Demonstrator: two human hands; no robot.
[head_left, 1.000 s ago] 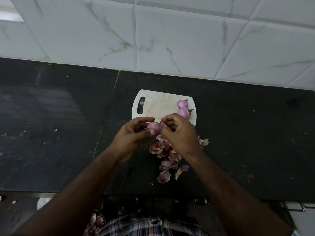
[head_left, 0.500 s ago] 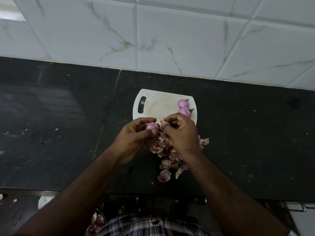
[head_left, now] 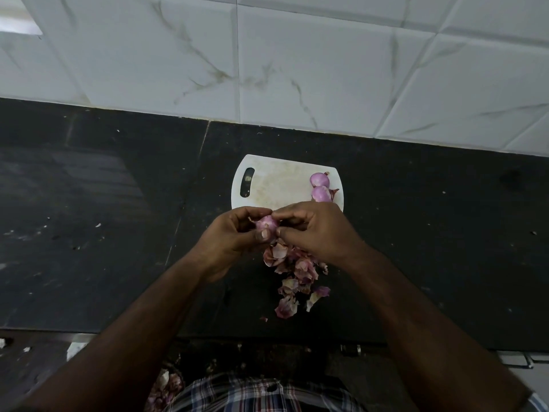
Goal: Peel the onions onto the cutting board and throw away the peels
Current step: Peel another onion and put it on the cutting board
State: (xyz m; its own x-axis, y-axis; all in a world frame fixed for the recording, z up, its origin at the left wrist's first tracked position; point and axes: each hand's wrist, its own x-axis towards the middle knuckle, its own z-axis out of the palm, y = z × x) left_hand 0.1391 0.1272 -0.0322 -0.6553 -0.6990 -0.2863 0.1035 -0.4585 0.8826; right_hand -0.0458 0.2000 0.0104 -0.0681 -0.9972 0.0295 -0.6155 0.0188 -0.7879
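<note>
While you work at the near edge of the counter [head_left: 445, 233], its dark slab carries everything, and the tiled wall [head_left: 297, 55] rises behind it at twelve o'clock. On the slab lies the board [head_left: 276, 185], handle slot at nine o'clock, kept just beyond your hands so a finished bulb can drop straight onto it. At six o'clock from the board trails the peel pile [head_left: 294, 272], spread on the counter toward you rather than on the board, likely because you strip each bulb short of it. Your left hand [head_left: 231, 239] curls round the onion [head_left: 266, 224], thumb pressing its near side to steady it. Your right hand [head_left: 320, 233] meets it at three o'clock, fingertips pinching at the skin, though whether a flake is caught between them I cannot tell. Two peeled onions [head_left: 320, 187] sit touching at the board's three o'clock edge, one with a scrap of skin left. By my judgement the throwing away is not yet begun.
</note>
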